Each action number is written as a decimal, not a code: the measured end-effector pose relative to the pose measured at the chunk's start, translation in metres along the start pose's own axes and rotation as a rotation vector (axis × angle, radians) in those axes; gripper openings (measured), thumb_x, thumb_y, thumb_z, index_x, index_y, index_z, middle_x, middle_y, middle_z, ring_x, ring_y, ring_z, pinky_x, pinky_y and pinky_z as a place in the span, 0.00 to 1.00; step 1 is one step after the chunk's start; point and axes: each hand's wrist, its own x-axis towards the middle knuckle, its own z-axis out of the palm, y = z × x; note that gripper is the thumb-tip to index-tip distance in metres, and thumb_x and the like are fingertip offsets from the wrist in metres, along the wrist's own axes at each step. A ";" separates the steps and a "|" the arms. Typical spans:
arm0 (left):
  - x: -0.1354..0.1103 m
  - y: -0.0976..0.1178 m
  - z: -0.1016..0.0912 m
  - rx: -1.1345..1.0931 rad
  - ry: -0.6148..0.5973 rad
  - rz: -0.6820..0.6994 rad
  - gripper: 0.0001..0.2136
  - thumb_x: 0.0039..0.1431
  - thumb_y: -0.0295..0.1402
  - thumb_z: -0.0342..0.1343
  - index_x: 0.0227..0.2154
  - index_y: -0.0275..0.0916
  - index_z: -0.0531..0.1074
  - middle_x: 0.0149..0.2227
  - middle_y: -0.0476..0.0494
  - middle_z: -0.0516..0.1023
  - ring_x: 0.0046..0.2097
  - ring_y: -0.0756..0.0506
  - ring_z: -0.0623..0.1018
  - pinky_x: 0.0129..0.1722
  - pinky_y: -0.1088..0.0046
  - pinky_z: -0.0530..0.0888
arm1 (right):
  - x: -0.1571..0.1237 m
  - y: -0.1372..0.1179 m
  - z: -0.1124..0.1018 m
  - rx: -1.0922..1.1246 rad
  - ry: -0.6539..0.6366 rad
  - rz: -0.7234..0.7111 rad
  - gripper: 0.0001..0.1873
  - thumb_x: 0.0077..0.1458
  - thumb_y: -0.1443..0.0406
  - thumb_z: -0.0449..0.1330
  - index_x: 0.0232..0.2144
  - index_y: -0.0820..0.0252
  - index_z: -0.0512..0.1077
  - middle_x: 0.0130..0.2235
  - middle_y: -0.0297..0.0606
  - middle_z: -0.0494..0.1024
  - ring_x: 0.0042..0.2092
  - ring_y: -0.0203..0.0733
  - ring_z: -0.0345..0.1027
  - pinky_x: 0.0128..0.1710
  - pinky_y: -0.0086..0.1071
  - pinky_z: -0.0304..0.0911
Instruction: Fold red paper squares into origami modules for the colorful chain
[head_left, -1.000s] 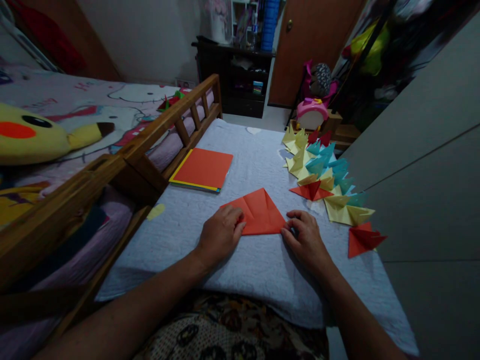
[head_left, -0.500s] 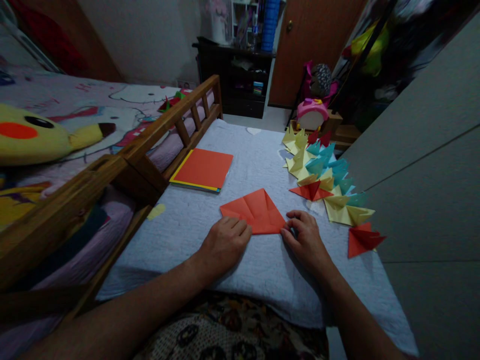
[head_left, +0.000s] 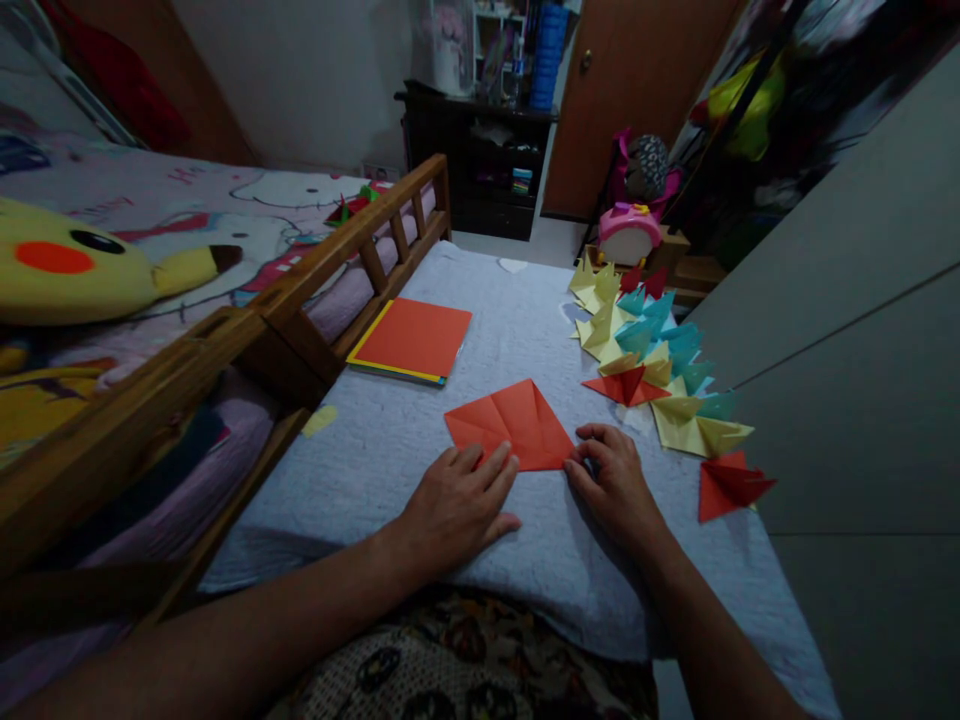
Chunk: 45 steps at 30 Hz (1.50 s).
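Note:
A folded orange paper (head_left: 516, 423) lies flat on the grey quilted cover (head_left: 420, 450) in front of me. My left hand (head_left: 457, 505) rests flat with its fingers stretched out, the fingertips touching the paper's near left edge. My right hand (head_left: 615, 480) has its fingers curled and pinches the paper's right corner against the cover.
A stack of square papers (head_left: 411, 340), orange on top, lies further back left. Several folded paper pieces (head_left: 652, 360) in yellow, teal and red run along the right, beside a grey wall. A wooden bed rail (head_left: 300, 290) borders the left; a yellow plush toy (head_left: 82, 270) lies beyond it.
My left hand has slid back off the orange paper toward me and flattened out. My right hand has stayed on the right corner.

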 end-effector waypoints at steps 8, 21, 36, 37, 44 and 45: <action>-0.001 -0.002 0.009 -0.007 0.068 0.052 0.29 0.63 0.47 0.60 0.59 0.31 0.67 0.62 0.30 0.71 0.62 0.33 0.70 0.59 0.55 0.68 | 0.000 -0.001 -0.001 -0.001 -0.013 0.011 0.03 0.55 0.66 0.62 0.28 0.56 0.73 0.48 0.46 0.74 0.52 0.55 0.66 0.57 0.54 0.59; -0.001 -0.002 0.012 -0.002 0.131 0.069 0.28 0.62 0.45 0.61 0.57 0.29 0.70 0.60 0.27 0.73 0.60 0.33 0.75 0.56 0.57 0.75 | 0.000 0.000 0.000 -0.009 -0.014 0.001 0.03 0.55 0.66 0.62 0.29 0.57 0.73 0.48 0.46 0.73 0.53 0.55 0.65 0.56 0.53 0.59; 0.001 -0.003 0.007 -0.006 0.047 0.087 0.28 0.64 0.45 0.60 0.61 0.34 0.65 0.61 0.30 0.71 0.60 0.33 0.71 0.56 0.57 0.73 | 0.001 0.000 0.001 -0.038 0.002 -0.004 0.03 0.54 0.67 0.62 0.27 0.57 0.72 0.47 0.46 0.74 0.52 0.54 0.66 0.55 0.52 0.60; 0.002 -0.003 0.005 -0.008 0.031 0.084 0.29 0.63 0.46 0.60 0.62 0.37 0.64 0.61 0.32 0.70 0.60 0.33 0.71 0.55 0.57 0.72 | 0.001 0.000 0.001 -0.038 0.002 -0.001 0.03 0.54 0.67 0.62 0.27 0.56 0.72 0.47 0.46 0.74 0.52 0.54 0.66 0.55 0.52 0.60; 0.004 -0.006 0.004 0.018 -0.029 0.079 0.32 0.63 0.51 0.58 0.64 0.42 0.62 0.61 0.36 0.69 0.59 0.33 0.68 0.55 0.56 0.71 | 0.001 -0.001 -0.001 -0.019 -0.017 0.011 0.04 0.55 0.67 0.61 0.28 0.57 0.73 0.48 0.47 0.73 0.53 0.55 0.65 0.56 0.54 0.59; 0.004 -0.006 0.005 0.019 -0.027 0.077 0.32 0.63 0.51 0.58 0.65 0.42 0.62 0.61 0.36 0.68 0.59 0.34 0.68 0.56 0.55 0.70 | 0.001 -0.001 -0.001 -0.015 -0.023 0.010 0.04 0.55 0.67 0.61 0.28 0.57 0.73 0.48 0.47 0.73 0.53 0.55 0.65 0.56 0.54 0.59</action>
